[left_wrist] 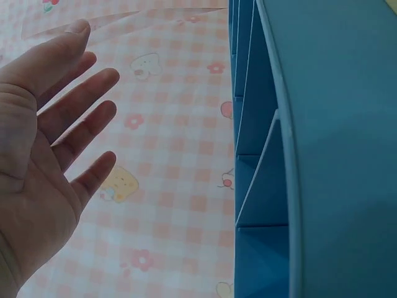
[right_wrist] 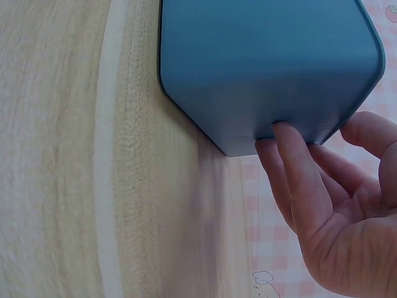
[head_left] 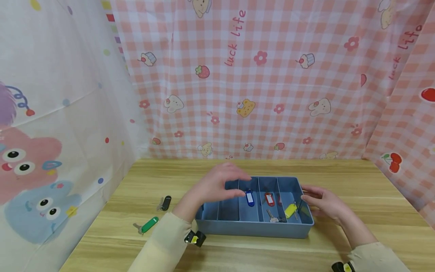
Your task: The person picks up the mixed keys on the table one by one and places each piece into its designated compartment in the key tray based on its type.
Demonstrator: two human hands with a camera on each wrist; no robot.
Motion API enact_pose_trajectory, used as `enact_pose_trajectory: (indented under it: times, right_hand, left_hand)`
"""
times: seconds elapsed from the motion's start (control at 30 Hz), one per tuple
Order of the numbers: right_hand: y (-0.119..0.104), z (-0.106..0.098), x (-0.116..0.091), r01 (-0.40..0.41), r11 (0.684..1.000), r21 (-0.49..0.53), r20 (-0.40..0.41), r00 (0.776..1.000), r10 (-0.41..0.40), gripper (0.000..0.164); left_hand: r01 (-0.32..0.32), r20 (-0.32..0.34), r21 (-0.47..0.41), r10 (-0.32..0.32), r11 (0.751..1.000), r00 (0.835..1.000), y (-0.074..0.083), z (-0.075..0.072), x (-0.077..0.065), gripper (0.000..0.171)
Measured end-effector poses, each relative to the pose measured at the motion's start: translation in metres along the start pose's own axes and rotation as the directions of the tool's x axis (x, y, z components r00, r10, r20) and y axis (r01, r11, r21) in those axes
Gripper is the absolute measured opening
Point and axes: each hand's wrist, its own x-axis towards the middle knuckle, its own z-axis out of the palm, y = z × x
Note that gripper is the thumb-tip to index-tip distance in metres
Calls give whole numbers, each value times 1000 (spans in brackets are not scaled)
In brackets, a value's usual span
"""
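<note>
A blue-grey divided box sits on the table, its several compartments side by side. A blue key tag lies in the middle one. To its right are a red key tag and a key, then a yellow key tag in the rightmost compartment. Above the left part of the box is my left hand, palm side and spread fingers bare in the left wrist view. My right hand is at the box's right end, fingertips against the end wall and thumb by the rim.
Left of the box, a black key tag with a key lies on the wooden table. Nearer the front is a green key tag with its key. A checked cloth hangs behind the table, a white printed one at the left.
</note>
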Motion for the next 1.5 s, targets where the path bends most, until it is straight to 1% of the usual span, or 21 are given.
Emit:
enact_pose_trajectory:
  times: [0.07,0.2,0.3,0.37,0.5,0.6,0.67,0.83,1.03,1.3,1.5]
  right_hand:
    - [0,0,0,0,1000,-6,-2,1000,0,63]
    - [-1,0,0,-9,1000,-11,-6,1000,9,63]
    - [0,0,1,-10,1000,-13,-5,1000,10,63]
    - [1,-1,1,-13,1000,-9,-9,1000,13,64]
    - [1,-1,2,-6,1000,-13,-7,1000,6,64]
    - [2,-1,1,1,1000,-14,-3,1000,-1,64]
    - [2,-1,1,3,1000,-14,1,1000,-3,64]
    - [2,-1,2,-7,1000,-19,-6,1000,7,64]
    - [1,-2,1,-7,1000,-26,-6,1000,7,64]
    - [1,-2,2,-23,999,-41,-16,1000,22,65]
    - [0,-2,2,-29,998,-52,-18,999,28,65]
  left_hand:
    - [-5,-12,15,5,1000,1000,3,0,-2,41]
    - [14,-24,54,-12,998,1000,8,-1,-7,42]
    - [14,-39,88,-10,996,999,12,-1,-10,44]
    - [0,-56,113,6,994,998,14,-2,-12,45]
    - [-51,-102,169,68,984,992,16,-5,-17,48]
    - [-84,-129,196,111,977,985,19,-9,-20,50]
    - [-92,-135,200,120,975,984,21,-12,-23,51]
    - [-72,-128,220,102,973,986,23,-20,-30,53]
    - [-72,-150,225,108,972,983,19,-28,-43,58]
    - [-5,-137,196,33,981,990,10,-36,-63,56]
    - [34,-129,167,-12,985,992,6,-40,-77,61]
